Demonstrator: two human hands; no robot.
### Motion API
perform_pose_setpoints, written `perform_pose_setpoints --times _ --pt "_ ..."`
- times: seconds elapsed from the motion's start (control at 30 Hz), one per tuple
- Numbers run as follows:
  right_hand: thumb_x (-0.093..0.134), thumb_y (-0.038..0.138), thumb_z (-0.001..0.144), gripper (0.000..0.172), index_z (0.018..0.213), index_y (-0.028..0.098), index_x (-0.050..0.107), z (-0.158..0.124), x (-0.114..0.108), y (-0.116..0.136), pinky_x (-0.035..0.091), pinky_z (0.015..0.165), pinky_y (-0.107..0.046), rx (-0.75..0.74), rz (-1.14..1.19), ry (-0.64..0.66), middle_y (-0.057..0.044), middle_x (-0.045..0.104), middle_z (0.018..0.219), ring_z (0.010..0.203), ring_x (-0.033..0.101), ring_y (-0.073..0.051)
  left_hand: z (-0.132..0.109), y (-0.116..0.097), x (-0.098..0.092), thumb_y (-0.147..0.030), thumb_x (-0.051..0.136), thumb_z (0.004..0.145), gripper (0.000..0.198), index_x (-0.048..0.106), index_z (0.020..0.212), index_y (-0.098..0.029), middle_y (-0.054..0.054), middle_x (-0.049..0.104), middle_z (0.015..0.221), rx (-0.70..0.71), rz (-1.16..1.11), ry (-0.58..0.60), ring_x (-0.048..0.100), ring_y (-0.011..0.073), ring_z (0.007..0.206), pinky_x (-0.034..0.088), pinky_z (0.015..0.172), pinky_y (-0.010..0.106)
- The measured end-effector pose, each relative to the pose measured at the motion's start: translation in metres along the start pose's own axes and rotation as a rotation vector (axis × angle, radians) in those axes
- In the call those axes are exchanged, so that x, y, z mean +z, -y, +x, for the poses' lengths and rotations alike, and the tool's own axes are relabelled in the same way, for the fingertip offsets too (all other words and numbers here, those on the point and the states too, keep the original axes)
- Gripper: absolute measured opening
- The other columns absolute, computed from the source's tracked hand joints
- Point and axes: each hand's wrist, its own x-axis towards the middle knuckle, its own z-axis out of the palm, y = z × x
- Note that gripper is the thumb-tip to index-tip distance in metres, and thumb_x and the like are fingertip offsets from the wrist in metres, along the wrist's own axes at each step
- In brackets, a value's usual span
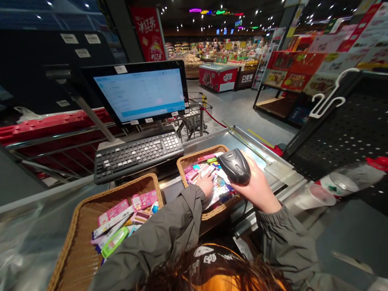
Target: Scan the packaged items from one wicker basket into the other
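A black handheld barcode scanner (234, 166) is held in my right hand (254, 186), whose fingers wrap round it above the right wicker basket (184, 170). Inside that basket, my left hand (205, 186) reaches down with fingers apart, touching the small colourful packets (222, 184); no item shows in its grasp. Left of my left sleeve stands a larger wicker basket (78, 226). Pink packs (115, 213), a green pack (114, 241) and several other small packages lie in it, partly hidden by the sleeve.
A lit monitor (145, 93) and a black keyboard (139, 154) stand behind the baskets on the metal counter (210, 142). To the right are a clear plastic bottle with a red cap (355, 176) and a plastic cup (316, 196). White hooks (327, 97) hang on a black perforated panel.
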Motion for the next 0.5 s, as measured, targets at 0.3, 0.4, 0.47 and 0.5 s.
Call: perform_pose_setpoints --times 0.3,0.4,0.47,0.5 --pt "0.071 0.036 0.07 0.072 0.134 0.013 0.05 0.001 0.001 0.001 0.031 0.114 -0.06 0.02 0.026 -0.007 -0.021 0.055 0.136 0.136 0.042 -0.038 -0.001 -0.012 -0.008 -0.015 0.071 0.062 0.012 0.071 0.075 -0.016 0.012 0.071 0.099 -0.077 -0.066 0.075 0.049 0.0368 0.126 0.018 0.114 0.061" --pt "0.071 0.037 0.07 0.07 0.133 0.012 0.051 -0.001 0.001 0.003 0.032 0.113 -0.059 0.019 0.005 -0.015 -0.022 0.055 0.135 0.135 0.043 -0.038 -0.001 -0.015 -0.013 -0.011 0.07 0.06 0.012 0.07 0.071 -0.016 0.013 0.072 0.096 -0.103 -0.116 0.051 0.051 0.0371 0.124 0.016 0.114 0.064" --pt "0.07 0.037 0.071 0.068 0.131 0.011 0.052 -0.002 0.0 0.005 0.033 0.112 -0.059 0.008 -0.01 -0.018 -0.022 0.056 0.135 0.135 0.044 -0.038 0.0 -0.016 -0.02 -0.01 0.07 0.059 0.012 0.07 0.069 -0.016 0.013 0.072 0.099 -0.114 -0.167 0.022 0.053 0.0362 0.122 0.018 0.113 0.065" --pt "0.07 0.037 0.072 0.066 0.131 0.011 0.053 -0.002 -0.001 0.006 0.033 0.112 -0.059 0.002 -0.018 -0.021 -0.022 0.056 0.134 0.135 0.043 -0.038 0.0 -0.015 -0.026 -0.011 0.07 0.059 0.01 0.069 0.067 -0.016 0.012 0.072 0.103 -0.118 -0.198 0.001 0.054 0.0352 0.122 0.02 0.113 0.064"
